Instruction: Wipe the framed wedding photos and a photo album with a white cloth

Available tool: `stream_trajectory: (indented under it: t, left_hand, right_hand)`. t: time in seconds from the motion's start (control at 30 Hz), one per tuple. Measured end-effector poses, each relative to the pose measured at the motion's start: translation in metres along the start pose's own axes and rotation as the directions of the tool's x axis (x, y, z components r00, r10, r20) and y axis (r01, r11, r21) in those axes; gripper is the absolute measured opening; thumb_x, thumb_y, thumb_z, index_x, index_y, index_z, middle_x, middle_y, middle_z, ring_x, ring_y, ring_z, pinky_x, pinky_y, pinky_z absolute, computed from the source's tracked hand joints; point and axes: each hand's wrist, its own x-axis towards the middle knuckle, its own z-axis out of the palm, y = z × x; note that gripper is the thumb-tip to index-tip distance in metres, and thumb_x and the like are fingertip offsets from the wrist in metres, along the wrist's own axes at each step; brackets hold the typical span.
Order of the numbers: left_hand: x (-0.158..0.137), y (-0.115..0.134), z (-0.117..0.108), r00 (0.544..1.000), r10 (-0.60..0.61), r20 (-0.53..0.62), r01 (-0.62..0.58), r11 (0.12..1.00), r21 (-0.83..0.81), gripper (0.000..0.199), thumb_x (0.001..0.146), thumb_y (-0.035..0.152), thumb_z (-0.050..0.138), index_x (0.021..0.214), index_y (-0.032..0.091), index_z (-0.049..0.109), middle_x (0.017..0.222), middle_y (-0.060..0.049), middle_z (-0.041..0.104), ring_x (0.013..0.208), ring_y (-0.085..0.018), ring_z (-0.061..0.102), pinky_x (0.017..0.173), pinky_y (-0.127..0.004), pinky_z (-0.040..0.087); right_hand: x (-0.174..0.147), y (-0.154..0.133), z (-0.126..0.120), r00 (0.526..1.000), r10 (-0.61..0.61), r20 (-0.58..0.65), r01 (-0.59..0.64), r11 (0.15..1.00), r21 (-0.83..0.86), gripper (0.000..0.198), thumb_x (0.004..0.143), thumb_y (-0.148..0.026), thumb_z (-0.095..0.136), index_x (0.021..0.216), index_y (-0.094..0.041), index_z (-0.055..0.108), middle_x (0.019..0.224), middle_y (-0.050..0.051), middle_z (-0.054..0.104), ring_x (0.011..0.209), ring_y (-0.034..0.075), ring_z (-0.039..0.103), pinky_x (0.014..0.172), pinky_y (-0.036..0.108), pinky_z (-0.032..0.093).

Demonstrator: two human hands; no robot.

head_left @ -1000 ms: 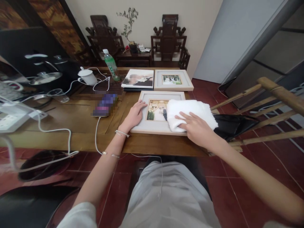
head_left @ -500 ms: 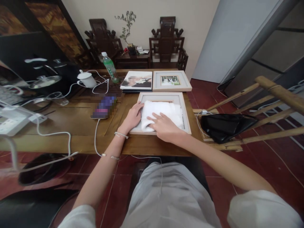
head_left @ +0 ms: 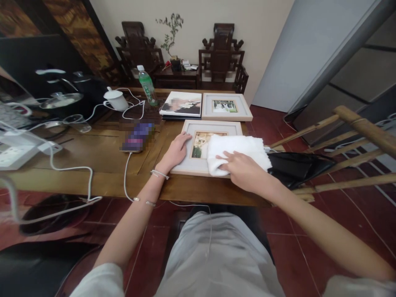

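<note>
A picture frame [head_left: 193,126] with a pale wooden border and a small photo inside lies flat near the table's front edge. My left hand [head_left: 177,153] grips its left side, fingertips curled over the border. Under my right hand [head_left: 243,168] is a folded white towel [head_left: 239,145], its near left fold tucked between thumb and fingers. The towel lies across the frame's right part and sticks out past its right edge. It hides that side of the glass and part of the photo.
Behind lie a second picture frame [head_left: 244,109] and a photo album [head_left: 181,99]. A green-labelled bottle [head_left: 147,87], a lidded white cup [head_left: 116,100] and a phone on a cable [head_left: 137,137] are to the left. A bamboo chair [head_left: 355,123] holding a black bag [head_left: 297,167] stands right.
My right hand has slid the towel to the right, from the frame's middle to beyond its right edge, uncovering the photo's left part. My left hand stays at the frame's left side.
</note>
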Motion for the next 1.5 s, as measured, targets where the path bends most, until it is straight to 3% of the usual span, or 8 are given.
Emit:
stream_trajectory:
  t: [0.17,0.33,0.6,0.8,1.03,1.23,1.4,1.5]
  left_hand:
    - [0.002,0.007,-0.003,0.987,-0.15,-0.058,0.135,0.969,-0.207,0.05,0.101,0.04,0.035,0.137,0.014,0.057,0.149,-0.013,0.055,0.142,-0.026,0.047,0.123,-0.046,0.03]
    - [0.004,0.006,-0.002,0.972,-0.19,-0.137,0.133,0.928,-0.347,0.055,0.105,0.047,0.026,0.145,0.018,0.05,0.156,-0.01,0.048,0.145,-0.024,0.044,0.124,-0.043,0.029]
    - [0.0,0.011,-0.002,0.987,-0.113,-0.113,0.089,0.977,-0.195,0.063,0.105,0.056,0.026,0.145,0.014,0.048,0.154,-0.016,0.048,0.145,-0.026,0.042,0.125,-0.045,0.026]
    - [-0.001,-0.003,-0.002,0.999,0.0,-0.037,0.0,1.0,-0.01,0.058,0.098,0.038,0.045,0.149,0.011,0.041,0.155,-0.02,0.045,0.145,-0.03,0.042,0.123,-0.051,0.029]
    - [-0.001,-0.018,0.002,0.998,0.057,0.003,-0.057,0.998,0.017,0.048,0.093,0.018,0.043,0.139,0.015,0.053,0.154,-0.016,0.048,0.149,-0.029,0.036,0.125,-0.053,0.026]
    - [-0.002,-0.022,0.004,0.997,0.071,-0.014,-0.071,0.997,-0.01,0.048,0.092,0.016,0.044,0.138,0.015,0.055,0.154,-0.016,0.048,0.149,-0.029,0.036,0.125,-0.053,0.026]
    - [-0.001,-0.022,0.005,0.997,0.078,-0.019,-0.077,0.997,0.014,0.048,0.091,0.015,0.043,0.138,0.014,0.055,0.153,-0.016,0.049,0.149,-0.03,0.036,0.124,-0.054,0.028]
    - [-0.001,-0.02,0.005,0.997,0.082,-0.013,-0.082,0.996,0.038,0.049,0.091,0.015,0.042,0.138,0.012,0.055,0.154,-0.017,0.048,0.149,-0.029,0.036,0.124,-0.053,0.028]
  right_hand:
    - [0.041,-0.031,0.003,0.993,-0.119,-0.027,0.119,0.993,0.015,0.048,0.086,-0.004,0.047,0.126,-0.017,0.07,0.154,0.006,0.051,0.143,0.031,0.043,0.113,0.048,0.039]
    - [0.08,-0.045,0.001,0.99,-0.133,-0.052,0.133,0.991,-0.017,0.041,0.092,-0.009,0.046,0.123,-0.019,0.071,0.154,0.006,0.052,0.143,0.03,0.042,0.11,0.047,0.041]
    - [0.135,-0.012,0.015,0.979,0.03,-0.202,-0.04,0.998,-0.042,0.038,0.094,-0.009,0.043,0.119,-0.016,0.071,0.15,0.011,0.055,0.139,0.033,0.044,0.105,0.052,0.042]
    - [0.162,0.02,0.014,0.971,0.097,-0.218,-0.115,0.991,-0.069,0.041,0.092,-0.008,0.045,0.125,-0.019,0.069,0.155,0.01,0.05,0.143,0.036,0.037,0.107,0.058,0.038]
    - [0.124,0.067,0.005,0.946,0.271,-0.178,-0.287,0.955,-0.07,0.04,0.092,-0.01,0.044,0.123,-0.014,0.07,0.126,0.021,0.067,0.119,0.033,0.058,0.093,0.044,0.042]
    - [0.073,0.098,0.006,0.913,0.389,-0.119,-0.4,0.913,-0.08,0.047,0.089,-0.007,0.043,0.121,-0.02,0.074,0.129,0.018,0.064,0.104,0.032,0.064,0.084,0.042,0.042]
    - [0.032,0.072,0.012,0.969,0.228,-0.096,-0.24,0.958,-0.154,0.053,0.081,0.002,0.041,0.122,-0.013,0.072,0.147,0.015,0.057,0.129,0.036,0.049,0.093,0.045,0.042]
    - [0.007,0.041,0.003,0.985,0.169,-0.016,-0.17,0.98,-0.104,0.05,0.08,0.002,0.043,0.117,-0.013,0.074,0.144,0.016,0.059,0.126,0.037,0.052,0.092,0.044,0.042]
